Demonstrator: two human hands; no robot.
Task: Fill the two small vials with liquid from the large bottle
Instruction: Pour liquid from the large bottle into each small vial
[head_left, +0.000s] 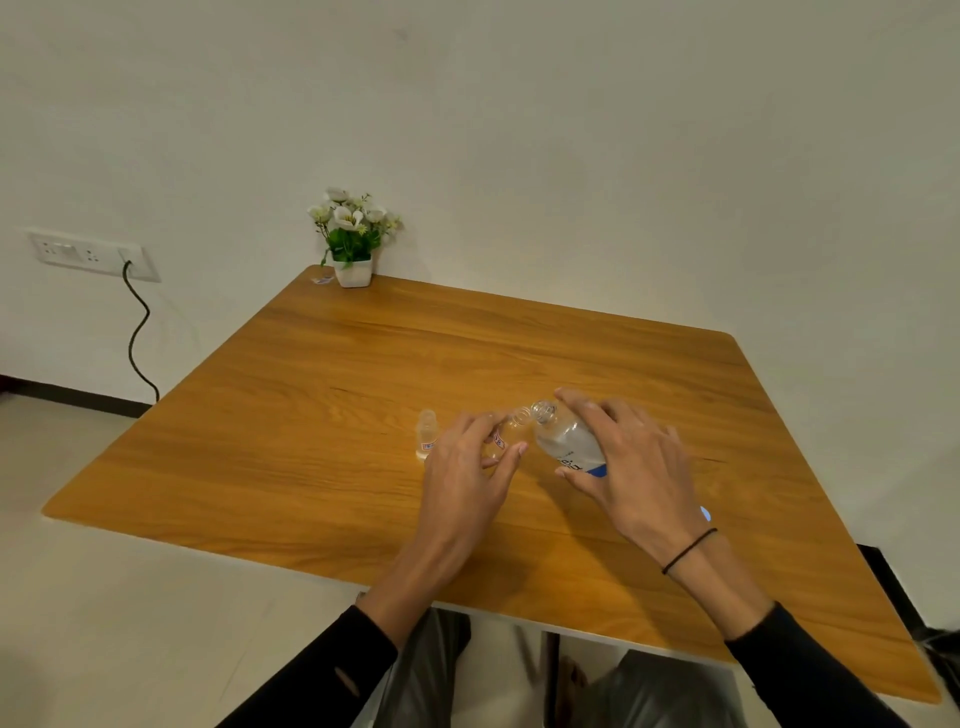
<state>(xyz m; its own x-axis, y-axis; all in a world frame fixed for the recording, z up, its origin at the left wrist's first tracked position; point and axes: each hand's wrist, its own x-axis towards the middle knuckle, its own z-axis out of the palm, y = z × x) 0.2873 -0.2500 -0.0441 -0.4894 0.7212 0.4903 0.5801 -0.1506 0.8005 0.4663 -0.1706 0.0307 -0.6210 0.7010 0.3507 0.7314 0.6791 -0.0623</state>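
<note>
Home room: wooden table (363, 374), potted flowers (352, 236).

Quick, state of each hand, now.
Left hand: closed around a small vial.
Right hand: holding the large bottle, tilted toward that vial.

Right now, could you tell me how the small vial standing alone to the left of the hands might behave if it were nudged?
The free vial looks narrow and tall for its base, so it would probably tip easily. It appears clear and small, likely light, so a nudge may slide it on the smooth table. Its neck seems uncapped, so tipping would likely spill any liquid.
</note>
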